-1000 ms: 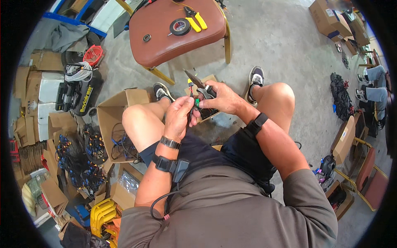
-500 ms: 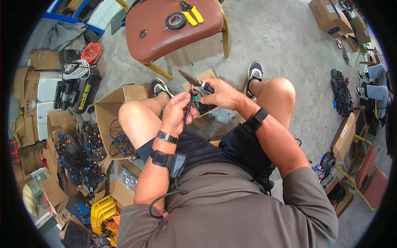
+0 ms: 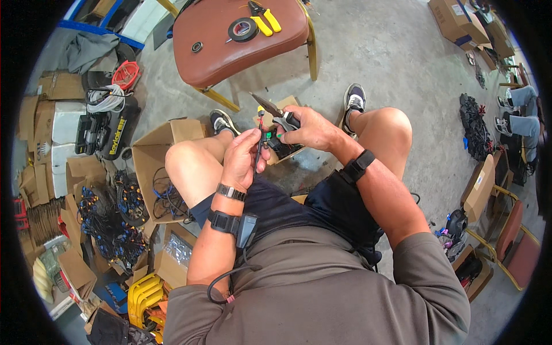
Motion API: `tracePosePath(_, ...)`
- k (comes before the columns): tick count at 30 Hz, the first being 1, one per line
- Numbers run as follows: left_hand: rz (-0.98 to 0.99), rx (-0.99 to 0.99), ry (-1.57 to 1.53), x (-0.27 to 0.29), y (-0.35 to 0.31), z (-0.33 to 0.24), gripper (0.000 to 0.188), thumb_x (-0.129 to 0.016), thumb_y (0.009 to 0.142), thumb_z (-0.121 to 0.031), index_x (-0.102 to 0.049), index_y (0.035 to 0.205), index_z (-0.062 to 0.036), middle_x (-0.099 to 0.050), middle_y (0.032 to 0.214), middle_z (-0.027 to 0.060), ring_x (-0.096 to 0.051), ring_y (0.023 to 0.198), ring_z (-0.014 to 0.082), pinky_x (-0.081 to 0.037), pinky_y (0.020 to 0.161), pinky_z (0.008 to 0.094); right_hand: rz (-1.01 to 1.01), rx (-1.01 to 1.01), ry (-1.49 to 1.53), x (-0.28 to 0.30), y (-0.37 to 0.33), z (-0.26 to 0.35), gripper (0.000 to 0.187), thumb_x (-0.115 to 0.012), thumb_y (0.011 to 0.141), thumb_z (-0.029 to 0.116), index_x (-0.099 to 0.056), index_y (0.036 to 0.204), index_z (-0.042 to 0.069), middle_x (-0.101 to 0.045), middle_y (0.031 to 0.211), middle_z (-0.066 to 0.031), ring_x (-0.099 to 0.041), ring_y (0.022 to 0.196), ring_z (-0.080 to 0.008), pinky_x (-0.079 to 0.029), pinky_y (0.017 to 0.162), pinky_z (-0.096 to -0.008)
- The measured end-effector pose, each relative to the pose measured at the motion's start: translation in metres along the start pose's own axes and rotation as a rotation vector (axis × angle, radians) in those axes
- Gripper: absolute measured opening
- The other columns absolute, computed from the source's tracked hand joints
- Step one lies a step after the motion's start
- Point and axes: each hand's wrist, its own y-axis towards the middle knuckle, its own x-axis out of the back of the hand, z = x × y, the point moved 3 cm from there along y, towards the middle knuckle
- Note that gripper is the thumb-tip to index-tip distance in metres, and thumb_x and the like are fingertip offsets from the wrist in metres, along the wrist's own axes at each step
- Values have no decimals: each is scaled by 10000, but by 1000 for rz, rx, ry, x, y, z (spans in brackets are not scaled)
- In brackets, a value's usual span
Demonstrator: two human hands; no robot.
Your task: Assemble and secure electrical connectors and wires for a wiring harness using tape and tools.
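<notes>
My left hand (image 3: 244, 150) pinches a thin black cable (image 3: 259, 150) upright between thumb and fingers. Its upper end shows a short red wire and a small yellow and black tip (image 3: 261, 111). Close beside it, my right hand (image 3: 313, 131) is wrapped around scissors (image 3: 265, 107) with pointed metal blades and grey and black handles. The blades point up and left, just behind the cable's tip. Whether they touch it I cannot tell. Under my hands, a small cardboard box (image 3: 289, 102) holds black and green parts, partly hidden.
Ahead stands a brown padded stool (image 3: 230, 63) bearing black tape (image 3: 242, 29), a small ring (image 3: 197, 46) and yellow-handled wire strippers (image 3: 264, 18). An open carton (image 3: 150, 135) is by my left knee. Cable heaps (image 3: 109, 221) lie left, black cables (image 3: 475, 129) right.
The cable's end now stands clear above my left fingers, with its yellow tip showing. The scissors have shifted slightly and sit beside it. Both hands keep their grips.
</notes>
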Motion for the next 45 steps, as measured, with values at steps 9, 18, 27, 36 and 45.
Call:
tracePosePath(9, 41, -80, 13, 0, -5, -7, 208, -521, 941, -159, -598, 1076, -21, -626, 680, 95, -531, 465, 143, -415, 421, 232, -63, -27, 18, 1, 3, -10, 248, -681, 795, 154, -611, 981, 4, -630, 830, -53, -559, 791, -132, -456, 745, -298)
tracePosePath(18, 49, -182, 88, -4, -14, -11, 278, -579, 927, -87, -555, 1197, -31, -660, 820, 103, -604, 596, 138, -457, 508, 223, -38, -27, 146, 2, 4, -9, 195, -661, 848, 164, -598, 952, 12, -615, 791, -42, -569, 722, -110, -466, 664, -277)
tracePosePath(27, 67, -475, 386, -10, -37, -31, 344, -605, 931, -76, -539, 1262, -13, -665, 947, 70, -588, 674, 90, -452, 552, 197, -28, -48, 327, 0, 1, -6, 201, -661, 862, 164, -591, 967, 8, -610, 783, -25, -577, 715, -101, -473, 645, -259)
tracePosePath(36, -104, -421, 459, -1, -35, -36, 336, -596, 916, -49, -537, 1242, 4, -648, 891, 33, -514, 572, 52, -407, 488, 178, -364, 13, 226, 22, 6, -10, 238, -673, 805, 163, -589, 964, 8, -623, 783, -36, -591, 733, -114, -485, 675, -273)
tracePosePath(45, 108, -117, 574, -6, -30, -44, 193, -608, 895, -65, -584, 1071, 11, -637, 842, 40, -479, 465, 45, -387, 400, 191, -123, 158, 219, 10, 2, -3, 518, -781, 761, 114, -535, 1204, 10, -659, 1033, -56, -576, 920, -129, -461, 878, -286)
